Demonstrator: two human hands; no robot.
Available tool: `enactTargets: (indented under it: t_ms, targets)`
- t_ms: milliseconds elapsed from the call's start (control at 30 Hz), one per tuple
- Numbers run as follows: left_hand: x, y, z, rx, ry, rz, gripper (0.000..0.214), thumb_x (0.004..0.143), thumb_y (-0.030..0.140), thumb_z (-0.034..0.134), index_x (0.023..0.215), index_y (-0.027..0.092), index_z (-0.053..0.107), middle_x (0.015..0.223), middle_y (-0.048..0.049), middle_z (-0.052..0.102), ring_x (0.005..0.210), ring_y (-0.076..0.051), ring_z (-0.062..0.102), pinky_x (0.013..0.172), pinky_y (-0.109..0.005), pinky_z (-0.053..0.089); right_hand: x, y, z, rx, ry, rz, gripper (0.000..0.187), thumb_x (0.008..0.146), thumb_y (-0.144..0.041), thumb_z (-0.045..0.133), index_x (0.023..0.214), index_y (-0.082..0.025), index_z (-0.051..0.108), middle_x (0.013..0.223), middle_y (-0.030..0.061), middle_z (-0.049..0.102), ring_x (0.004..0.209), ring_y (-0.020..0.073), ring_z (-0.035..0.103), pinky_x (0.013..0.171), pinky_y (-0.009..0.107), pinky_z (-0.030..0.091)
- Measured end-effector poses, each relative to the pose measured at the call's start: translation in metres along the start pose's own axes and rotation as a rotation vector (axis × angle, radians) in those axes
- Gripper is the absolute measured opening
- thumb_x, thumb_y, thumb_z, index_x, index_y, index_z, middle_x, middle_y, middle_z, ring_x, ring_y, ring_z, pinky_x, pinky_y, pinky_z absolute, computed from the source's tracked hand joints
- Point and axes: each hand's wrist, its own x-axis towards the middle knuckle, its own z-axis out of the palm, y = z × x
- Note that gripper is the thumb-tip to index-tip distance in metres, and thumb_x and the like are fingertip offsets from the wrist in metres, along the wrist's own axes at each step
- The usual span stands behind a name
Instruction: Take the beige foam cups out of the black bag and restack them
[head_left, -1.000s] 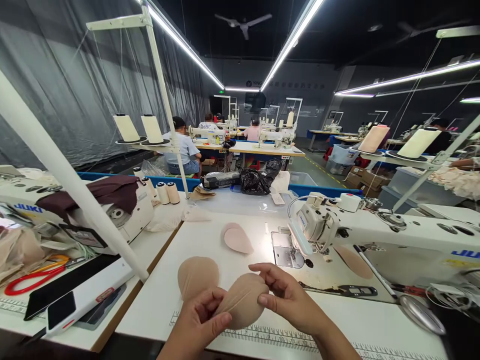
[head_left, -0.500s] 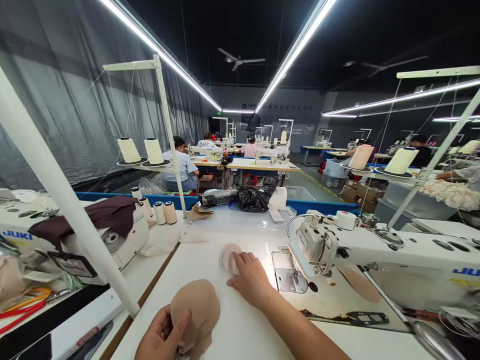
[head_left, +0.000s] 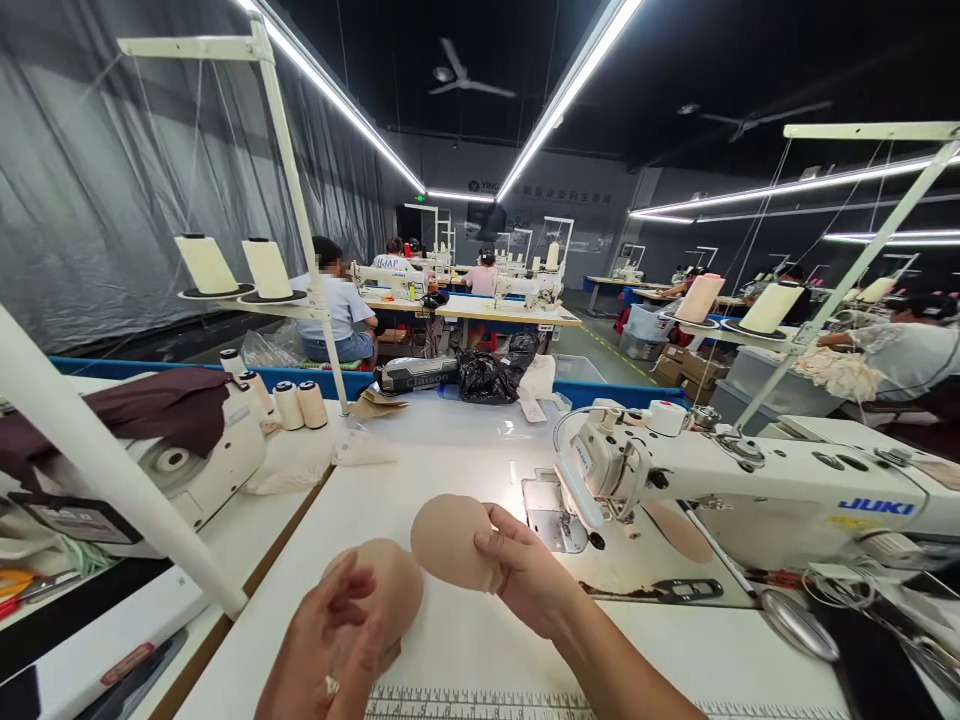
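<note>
My right hand [head_left: 525,570] is closed on a beige teardrop-shaped foam pad [head_left: 446,540], lifted a little above the white sewing table [head_left: 480,470]. My left hand [head_left: 330,640] grips a second tan foam pad [head_left: 397,590] at the near edge of the table, its fingers curled over the pad. The two pads nearly touch. A white Juki sewing machine [head_left: 750,480] stands just right of my right hand, its needle plate [head_left: 547,500] lit.
Another white sewing machine [head_left: 150,450] with dark cloth on it sits to the left, behind a slanted white thread-stand pole [head_left: 112,470]. Thread cones [head_left: 292,405], a black bag [head_left: 487,375] and a ruler strip [head_left: 525,705] are around. Other people sew at tables farther back.
My right hand picked up the pale pad from the table's middle and brought it toward the pad in my left hand. The camera view shifted slightly.
</note>
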Motion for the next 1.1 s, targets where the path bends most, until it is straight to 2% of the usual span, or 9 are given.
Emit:
enactTargets:
  t_ms: [133,200,467,567,700,800,933,1000,1100]
  targets:
    - [-0.003,0.017,0.026,-0.239,-0.221,-0.369,0.08,0.071,0.063,0.084,0.14,0.03,0.06,0.139,-0.0081,0.069,0.122,-0.032,0.065,0.085,-0.033,0.055,-0.021,0.009,0.016,0.151,-0.016,0.023,0.043,0.081,-0.038,0.086,0.116,-0.02,0.068,0.103,0.0045,0.074,0.092,0.0175,0.068,0.078,0.025,0.047]
    - [-0.002,0.021,0.03,-0.298,-0.257,-0.467,0.076,0.068,0.06,0.089,0.132,0.027,0.066,0.136,-0.0085,0.071,0.12,-0.029,0.066,0.084,-0.03,0.056,-0.029,0.013,0.02,0.207,-0.034,0.048,0.04,0.083,-0.038,0.085,0.117,-0.021,0.069,0.102,0.0041,0.074,0.092,0.017,0.068,0.079,0.025,0.049]
    - [-0.006,0.021,0.022,-0.314,-0.3,-0.472,0.064,0.063,0.048,0.095,0.119,0.024,0.074,0.124,-0.0084,0.075,0.122,-0.027,0.065,0.09,-0.03,0.055,-0.049,0.015,0.023,0.215,-0.018,0.051,0.038,0.094,-0.051,0.075,0.115,-0.019,0.074,0.113,0.0082,0.073,0.1,0.0207,0.067,0.084,0.031,0.052]
    - [-0.004,0.018,0.016,-0.339,-0.339,-0.489,0.061,0.067,0.043,0.095,0.12,0.023,0.074,0.129,-0.0091,0.074,0.122,-0.026,0.065,0.088,-0.027,0.056,-0.051,0.014,0.024,0.18,-0.021,0.056,0.042,0.09,-0.055,0.077,0.112,-0.019,0.075,0.114,0.0087,0.073,0.103,0.0222,0.066,0.087,0.034,0.051]
    - [0.003,0.016,0.005,-0.422,-0.455,-0.602,0.057,0.072,0.036,0.093,0.122,0.022,0.072,0.128,-0.0102,0.074,0.111,-0.023,0.07,0.082,-0.024,0.059,-0.054,0.014,0.023,0.105,0.003,0.065,0.045,0.079,-0.05,0.089,0.109,-0.019,0.077,0.102,0.0065,0.074,0.098,0.0203,0.065,0.091,0.031,0.047]
    - [0.011,0.019,-0.007,-0.434,-0.423,-0.636,0.058,0.072,0.033,0.093,0.125,0.023,0.071,0.132,-0.0092,0.072,0.103,-0.02,0.071,0.079,-0.023,0.06,-0.057,0.013,0.018,0.109,0.042,0.048,0.041,0.077,-0.048,0.09,0.105,-0.019,0.078,0.1,0.005,0.073,0.097,0.0186,0.063,0.088,0.027,0.045]
    - [0.02,0.026,-0.023,-0.444,-0.341,-0.645,0.064,0.071,0.034,0.093,0.129,0.026,0.068,0.131,-0.0098,0.072,0.097,-0.024,0.073,0.071,-0.028,0.062,-0.061,0.014,0.007,0.112,0.042,0.013,0.037,0.082,-0.047,0.085,0.107,-0.021,0.077,0.103,0.0056,0.072,0.094,0.0196,0.062,0.086,0.029,0.047]
    - [0.02,0.029,-0.025,-0.457,-0.338,-0.654,0.065,0.07,0.035,0.094,0.129,0.027,0.067,0.128,-0.0106,0.073,0.092,-0.024,0.073,0.069,-0.029,0.062,-0.061,0.016,0.003,0.103,0.025,0.003,0.035,0.085,-0.046,0.083,0.109,-0.021,0.077,0.104,0.006,0.071,0.092,0.019,0.061,0.086,0.03,0.048]
    - [0.012,0.028,-0.016,-0.48,-0.38,-0.645,0.061,0.07,0.036,0.094,0.126,0.027,0.069,0.128,-0.0083,0.073,0.094,-0.021,0.072,0.073,-0.026,0.061,-0.061,0.021,0.005,0.078,0.006,0.011,0.035,0.087,-0.046,0.081,0.11,-0.02,0.077,0.105,0.0063,0.07,0.089,0.0167,0.059,0.081,0.027,0.047]
